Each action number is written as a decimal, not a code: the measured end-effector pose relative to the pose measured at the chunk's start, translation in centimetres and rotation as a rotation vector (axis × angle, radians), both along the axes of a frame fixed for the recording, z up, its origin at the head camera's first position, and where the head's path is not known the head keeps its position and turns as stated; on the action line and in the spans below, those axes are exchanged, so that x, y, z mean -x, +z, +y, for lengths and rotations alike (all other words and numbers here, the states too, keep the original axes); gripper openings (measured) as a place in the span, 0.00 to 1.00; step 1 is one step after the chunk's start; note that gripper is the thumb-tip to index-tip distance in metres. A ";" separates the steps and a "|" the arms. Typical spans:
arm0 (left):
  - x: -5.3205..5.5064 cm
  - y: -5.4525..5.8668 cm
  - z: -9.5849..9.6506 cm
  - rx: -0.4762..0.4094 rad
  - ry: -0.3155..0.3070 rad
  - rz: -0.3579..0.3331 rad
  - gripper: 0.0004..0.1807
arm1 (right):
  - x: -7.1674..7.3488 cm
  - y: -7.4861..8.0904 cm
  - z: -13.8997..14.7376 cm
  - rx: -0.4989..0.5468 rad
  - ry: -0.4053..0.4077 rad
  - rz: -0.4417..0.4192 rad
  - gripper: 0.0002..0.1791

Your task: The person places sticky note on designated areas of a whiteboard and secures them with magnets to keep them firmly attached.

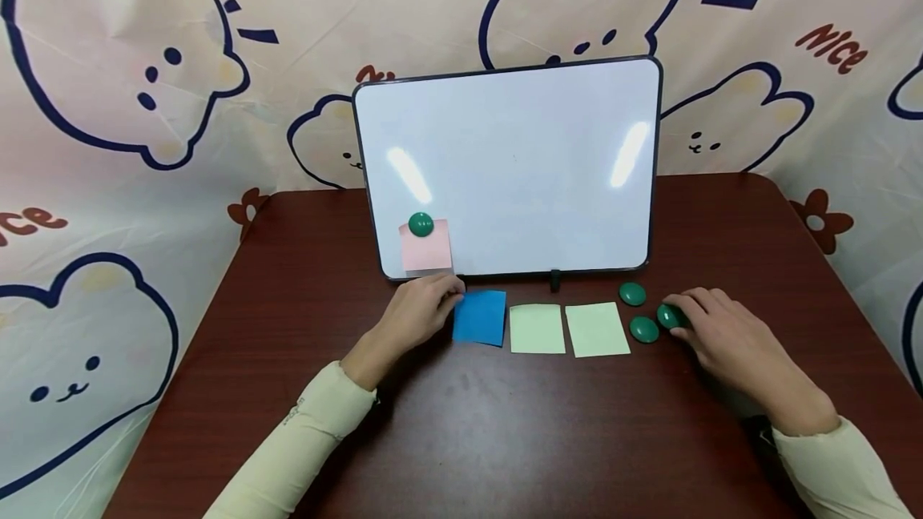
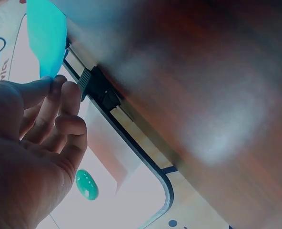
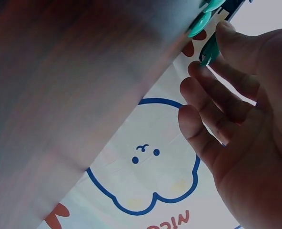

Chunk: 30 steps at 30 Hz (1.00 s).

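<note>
In the head view my left hand (image 1: 417, 312) pinches a corner of the blue sticky note (image 1: 479, 319) in front of the whiteboard; the left wrist view shows the note (image 2: 48, 38) between thumb and fingertips. My right hand (image 1: 735, 336) holds a round green magnet (image 1: 671, 316) between thumb and fingers, and its edge shows at the fingertips in the right wrist view. Two more green magnets (image 1: 632, 294) lie just left of that hand. Two pale green notes (image 1: 537, 329) lie side by side, right of the blue one.
The whiteboard (image 1: 512, 166) leans at the back of the dark wooden table (image 1: 505, 439). A pink note (image 1: 427, 251) is on its lower left under a green magnet (image 1: 421, 224). Behind hangs a cloth (image 1: 433, 14) printed with cartoon bears.
</note>
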<state>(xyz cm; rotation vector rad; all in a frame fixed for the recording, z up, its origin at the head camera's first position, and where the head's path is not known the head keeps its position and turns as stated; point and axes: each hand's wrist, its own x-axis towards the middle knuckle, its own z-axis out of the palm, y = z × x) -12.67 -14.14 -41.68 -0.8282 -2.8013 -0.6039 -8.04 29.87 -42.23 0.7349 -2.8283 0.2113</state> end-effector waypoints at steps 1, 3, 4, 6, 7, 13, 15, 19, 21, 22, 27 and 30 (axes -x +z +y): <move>0.0 0.0 0.0 -0.004 -0.002 -0.001 0.04 | 0.0 0.0 0.0 0.003 0.001 0.002 0.25; 0.0 0.1 0.0 -0.006 -0.005 -0.006 0.05 | 0.0 0.0 0.0 0.005 0.002 0.001 0.25; 0.0 0.1 0.0 -0.008 -0.005 -0.009 0.05 | 0.0 0.0 -0.1 0.007 0.006 0.002 0.25; 0.1 0.1 0.0 -0.010 -0.004 -0.016 0.05 | 0.1 0.0 -0.1 0.011 0.016 0.006 0.25; 0.1 0.1 0.0 -0.011 -0.001 -0.018 0.05 | 0.1 0.0 -0.1 0.016 0.023 0.012 0.25; 0.0 0.1 0.0 0.035 0.011 0.015 0.04 | 0.2 0.0 -0.2 0.042 0.037 0.031 0.26; 0.0 0.1 0.0 0.057 0.008 0.029 0.03 | 0.2 0.1 -0.3 0.044 0.038 0.030 0.26; 0.0 0.1 0.0 0.066 0.004 0.047 0.04 | 0.3 0.1 -0.5 0.044 0.040 0.033 0.26; 0.0 0.1 0.0 0.063 0.004 0.053 0.04 | 0.3 0.1 -0.5 0.043 0.038 0.036 0.25; 0.0 0.1 0.0 0.060 0.005 0.054 0.04 | 0.3 0.1 -0.4 0.042 0.035 0.038 0.25; 0.0 0.2 0.0 0.034 0.005 0.088 0.04 | 0.4 0.2 -0.4 0.049 0.027 0.048 0.27; -0.1 0.2 0.1 0.014 -0.004 0.132 0.04 | 0.3 0.3 -0.4 0.064 0.024 0.055 0.29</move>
